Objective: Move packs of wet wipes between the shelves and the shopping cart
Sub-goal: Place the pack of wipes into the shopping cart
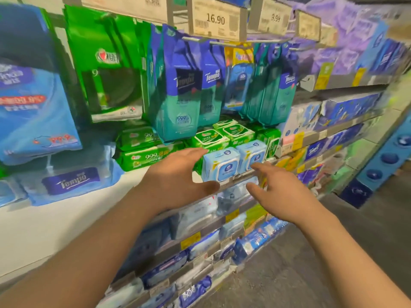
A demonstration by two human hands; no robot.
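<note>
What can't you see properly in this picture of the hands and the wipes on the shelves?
- Shopping cart: nowhere in the head view, outside the frame.
- Small print on the 16.90 price tag: too blurred to read.
- Packs on the lower shelves: smeared by blur, partly hidden behind the left hand and right hand.
- Pale blue packs: whether either hand touches them is unclear.
- Blue pack at far left: cut by the edge.

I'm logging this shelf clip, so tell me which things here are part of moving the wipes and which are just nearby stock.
In the job:
left hand, open
right hand, open
two pale blue packs at the shelf edge, between the hands

Just nearby:
green packs
hanging teal bags
price tag
</note>
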